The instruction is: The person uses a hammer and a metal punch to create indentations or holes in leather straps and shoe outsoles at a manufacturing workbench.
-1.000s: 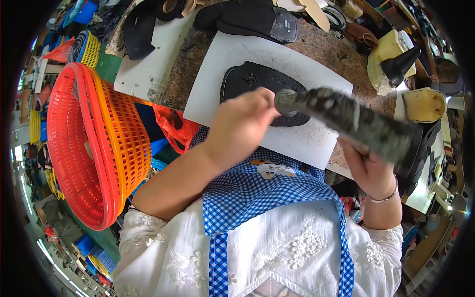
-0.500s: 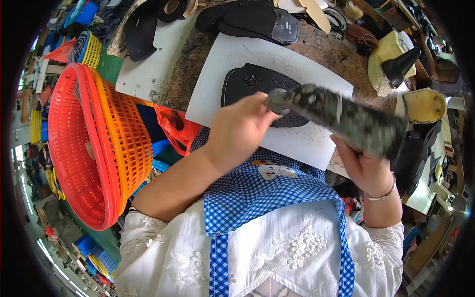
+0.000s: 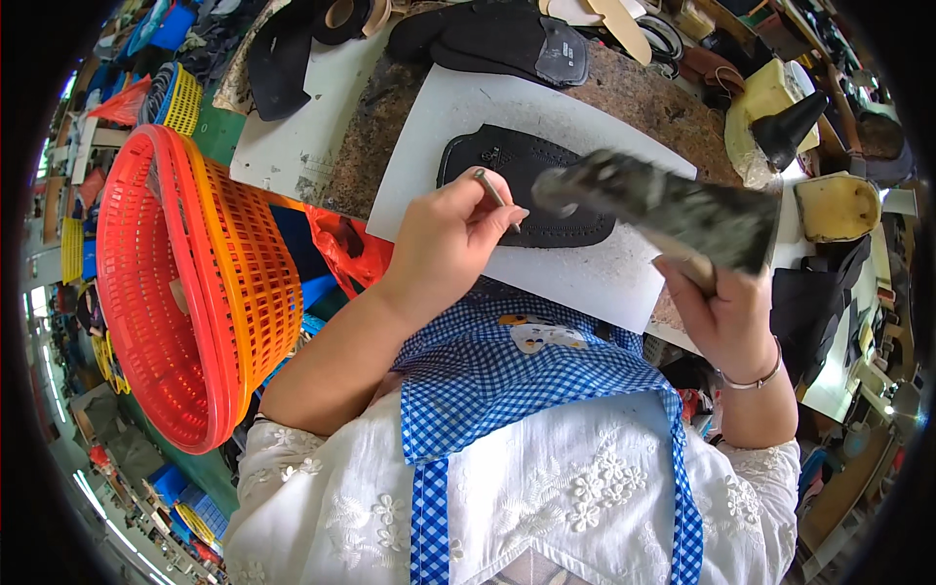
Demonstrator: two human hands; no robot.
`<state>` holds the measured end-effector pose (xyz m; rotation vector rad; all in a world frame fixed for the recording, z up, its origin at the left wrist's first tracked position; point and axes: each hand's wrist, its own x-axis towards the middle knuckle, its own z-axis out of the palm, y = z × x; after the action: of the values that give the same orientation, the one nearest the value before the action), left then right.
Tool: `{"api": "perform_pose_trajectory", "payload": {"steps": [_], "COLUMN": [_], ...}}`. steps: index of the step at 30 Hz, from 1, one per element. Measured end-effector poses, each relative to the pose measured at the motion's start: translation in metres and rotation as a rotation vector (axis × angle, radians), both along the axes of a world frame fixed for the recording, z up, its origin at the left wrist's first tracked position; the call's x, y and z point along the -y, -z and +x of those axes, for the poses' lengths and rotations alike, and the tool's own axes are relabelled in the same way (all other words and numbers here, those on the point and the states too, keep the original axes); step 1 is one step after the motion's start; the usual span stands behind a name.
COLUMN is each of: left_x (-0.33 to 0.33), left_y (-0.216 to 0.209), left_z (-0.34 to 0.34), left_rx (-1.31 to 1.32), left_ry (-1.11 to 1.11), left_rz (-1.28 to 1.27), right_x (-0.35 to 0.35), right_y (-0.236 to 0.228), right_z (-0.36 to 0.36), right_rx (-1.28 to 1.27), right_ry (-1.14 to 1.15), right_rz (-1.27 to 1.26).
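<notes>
A slim metal punch (image 3: pixel 490 189) is pinched between the thumb and fingers of my left hand (image 3: pixel 444 239). It stands tilted over a black leather panel (image 3: pixel 570 226), which has small holes along its edge. Whether its tip touches the leather is hard to tell. My right hand (image 3: pixel 726 317) is closed round the wooden handle of a hammer (image 3: pixel 673 210). The big dark, worn hammer head is blurred and hangs above the panel's right part, to the right of the punch and apart from it. Beneath the panel lies a white board (image 3: pixel 429 112).
Black insole-shaped pieces (image 3: pixel 487 39) lie on the stone slab (image 3: pixel 366 127) behind the board. To my left stand red and orange plastic baskets (image 3: pixel 229 292), beside a red plastic bag (image 3: pixel 346 258). A yellowish block (image 3: pixel 838 207) and a black cone (image 3: pixel 790 132) are at the right.
My left hand has shifted left and slightly down, so the punch now shows. The hammer head, which overlapped the left fingertips, has come clear of them and tilted a little.
</notes>
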<state>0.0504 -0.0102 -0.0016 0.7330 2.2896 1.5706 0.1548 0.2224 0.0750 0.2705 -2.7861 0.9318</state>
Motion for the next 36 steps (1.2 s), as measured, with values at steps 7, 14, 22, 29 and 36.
{"api": "perform_pose_trajectory", "payload": {"steps": [7,14,22,29,36], "left_x": [0.003,-0.006,0.011,0.007,0.014], "left_y": [0.009,0.006,0.012,0.001,0.001], "left_z": [0.003,0.011,-0.006,0.001,-0.008], "left_rx": [-0.102,-0.514,0.063,-0.2,0.099], "left_ry": [-0.009,-0.07,0.007,0.067,-0.021], "left_rz": [-0.018,-0.115,0.124,-0.072,0.027], "right_x": [-0.001,0.007,-0.001,0.005,0.008], "right_y": [-0.013,-0.007,0.006,0.001,0.001], "right_z": [0.006,-0.002,-0.004,-0.003,-0.012], "right_rx": [0.052,0.006,0.241,0.001,0.103], "right_ry": [0.204,0.013,0.256,0.144,0.049], "right_rz": [-0.388,-0.306,-0.293,-0.597,-0.052]}}
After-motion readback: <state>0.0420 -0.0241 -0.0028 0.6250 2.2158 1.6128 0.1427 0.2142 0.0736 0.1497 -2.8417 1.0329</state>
